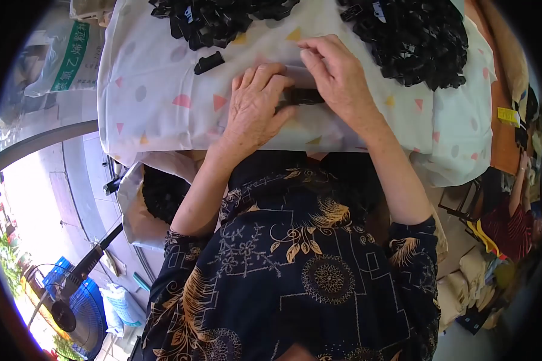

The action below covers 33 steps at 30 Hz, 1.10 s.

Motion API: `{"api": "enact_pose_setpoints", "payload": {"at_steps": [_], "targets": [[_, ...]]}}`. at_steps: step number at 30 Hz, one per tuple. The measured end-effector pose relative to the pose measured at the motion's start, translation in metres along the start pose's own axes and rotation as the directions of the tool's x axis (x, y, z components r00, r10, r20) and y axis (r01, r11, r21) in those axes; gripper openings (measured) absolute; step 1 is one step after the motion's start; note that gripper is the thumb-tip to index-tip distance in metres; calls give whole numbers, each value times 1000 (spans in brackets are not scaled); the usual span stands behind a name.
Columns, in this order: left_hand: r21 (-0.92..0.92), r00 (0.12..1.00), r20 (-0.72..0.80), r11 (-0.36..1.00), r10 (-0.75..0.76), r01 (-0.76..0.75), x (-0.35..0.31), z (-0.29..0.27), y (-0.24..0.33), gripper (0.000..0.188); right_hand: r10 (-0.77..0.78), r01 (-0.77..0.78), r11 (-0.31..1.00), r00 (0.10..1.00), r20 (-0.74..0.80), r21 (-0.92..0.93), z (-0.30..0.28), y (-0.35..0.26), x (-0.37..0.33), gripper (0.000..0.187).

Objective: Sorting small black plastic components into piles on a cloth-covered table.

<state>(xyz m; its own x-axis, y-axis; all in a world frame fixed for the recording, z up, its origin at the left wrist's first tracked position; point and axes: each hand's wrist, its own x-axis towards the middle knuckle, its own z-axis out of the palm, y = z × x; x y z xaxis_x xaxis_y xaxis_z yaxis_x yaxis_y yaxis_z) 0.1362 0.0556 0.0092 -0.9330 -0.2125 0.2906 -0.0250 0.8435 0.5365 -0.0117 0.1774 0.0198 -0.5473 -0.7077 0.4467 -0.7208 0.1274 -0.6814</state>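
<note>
A dark, narrow black plastic part [304, 96] lies crosswise between my hands on a white cloth with coloured shapes [162, 129]. My left hand [256, 102] is bent over its left end, thumb on the near side and fingers curled on the far side. My right hand [340, 78] is raised just beyond the part's right end, its thumb and forefinger drawn close together. Whatever they pinch, if anything, is too small to make out. One loose black plastic piece [209, 62] rests on the cloth beyond my left hand.
Heaps of black plastic pieces lie at the far left [208, 24] and far right [412, 45]. A bag of black pieces [159, 195] hangs open below the table's left edge. A fan [72, 313] stands lower left. At the right, another person [512, 219] is beside piled sacks.
</note>
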Motion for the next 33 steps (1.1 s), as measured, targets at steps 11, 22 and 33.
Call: {"api": "enact_pose_setpoints", "payload": {"at_steps": [11,22,33], "targets": [[-64,1000,-4,998,-22,21,-1,0,7,33,45,-10,919,996,80,-394,27,-20,-8,28],[14,999,31,999,-41,40,-5,4,1,35,-75,85,940,996,43,-330,31,-3,-13,30],[56,913,-321,957,-252,284,-32,-56,-54,36,107,-10,754,988,108,-656,-138,70,-30,33]]}}
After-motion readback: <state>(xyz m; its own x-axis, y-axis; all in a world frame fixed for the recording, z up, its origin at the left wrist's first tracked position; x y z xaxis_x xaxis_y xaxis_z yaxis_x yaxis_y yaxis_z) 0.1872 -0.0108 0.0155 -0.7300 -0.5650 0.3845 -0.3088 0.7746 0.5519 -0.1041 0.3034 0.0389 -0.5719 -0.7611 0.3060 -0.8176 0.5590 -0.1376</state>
